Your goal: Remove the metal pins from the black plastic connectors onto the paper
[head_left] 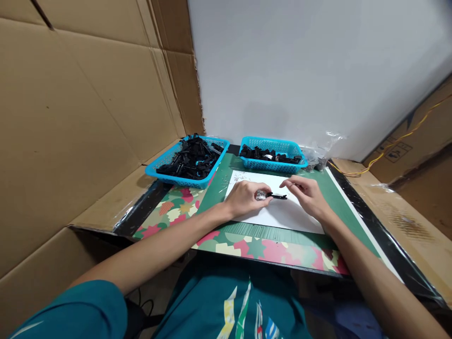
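My left hand [246,198] rests over the white sheet [282,214] and pinches a slim black plastic part [278,196] between thumb and fingertips. The part points to the right, towards my other hand. Behind those fingers, in the curve of the hand, shows a silvery glinting thing [260,194] that I cannot identify. My right hand [306,192] hovers just right of the black part, apart from it. Its thumb and fingers are drawn together; anything between them is too small to make out. Tiny metal pieces [241,177] lie scattered on the sheet's far left corner.
A blue basket [180,181] heaped with black plastic parts stands at the back left. Another blue basket [271,165] with black pieces is behind the sheet, beside clear plastic bags [319,160]. Cardboard walls [88,84] rise at the left. A yellow cable [399,141] runs at the right.
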Motion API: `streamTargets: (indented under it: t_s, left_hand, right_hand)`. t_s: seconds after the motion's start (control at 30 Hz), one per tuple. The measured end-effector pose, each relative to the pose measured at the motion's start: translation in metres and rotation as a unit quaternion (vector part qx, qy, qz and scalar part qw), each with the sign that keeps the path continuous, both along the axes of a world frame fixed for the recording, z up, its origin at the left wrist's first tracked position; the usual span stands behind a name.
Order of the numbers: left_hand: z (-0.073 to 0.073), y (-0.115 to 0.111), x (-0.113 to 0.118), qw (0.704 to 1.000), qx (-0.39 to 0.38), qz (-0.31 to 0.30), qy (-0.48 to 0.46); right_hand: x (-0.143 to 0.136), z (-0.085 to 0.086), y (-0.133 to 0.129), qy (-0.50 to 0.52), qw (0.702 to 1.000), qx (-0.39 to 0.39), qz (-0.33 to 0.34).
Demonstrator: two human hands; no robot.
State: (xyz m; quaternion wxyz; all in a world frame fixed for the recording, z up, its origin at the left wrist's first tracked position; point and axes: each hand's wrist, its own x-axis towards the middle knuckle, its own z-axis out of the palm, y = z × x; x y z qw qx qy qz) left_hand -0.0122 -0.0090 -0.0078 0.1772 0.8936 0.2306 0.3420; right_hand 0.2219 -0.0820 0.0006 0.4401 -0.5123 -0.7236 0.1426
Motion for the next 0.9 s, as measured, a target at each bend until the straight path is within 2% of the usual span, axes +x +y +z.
streamTargets:
  t_s: [0.1, 0.2, 0.3, 0.4, 0.47, 0.6, 0.9]
  left_hand:
    - [-0.001, -0.003, 0.001, 1.0, 0.004, -0.012, 0.024]
    - [-0.001, -0.005, 0.002, 0.999, 0.001, -0.015, 0.047]
    - [-0.001, -0.005, 0.002, 0.998, -0.003, -0.017, 0.062]
    - [0.001, -0.007, 0.003, 0.997, -0.008, -0.013, 0.08]
    - [0.002, -0.007, 0.003, 0.996, -0.013, -0.009, 0.086]
    - [0.001, -0.008, 0.003, 0.996, -0.013, -0.01, 0.089]
    - [-0.005, -0.006, 0.003, 0.997, 0.007, -0.014, 0.08]
  right_hand:
    - [0.003, 0.001, 0.004, 0.014, 1.0, 0.011, 0.004]
    - [0.006, -0.003, 0.01, 0.005, 1.0, 0.024, -0.019]
    - [0.006, -0.007, 0.015, 0.018, 0.999, -0.016, -0.027]
    - [0.003, -0.006, 0.016, 0.078, 0.995, -0.057, 0.007]
    - [0.0, -0.003, 0.014, 0.112, 0.988, -0.089, 0.055]
    - [-0.004, 0.003, 0.008, 0.117, 0.972, -0.148, 0.141]
    - [-0.01, -0.001, 0.007, 0.035, 0.979, -0.141, 0.144]
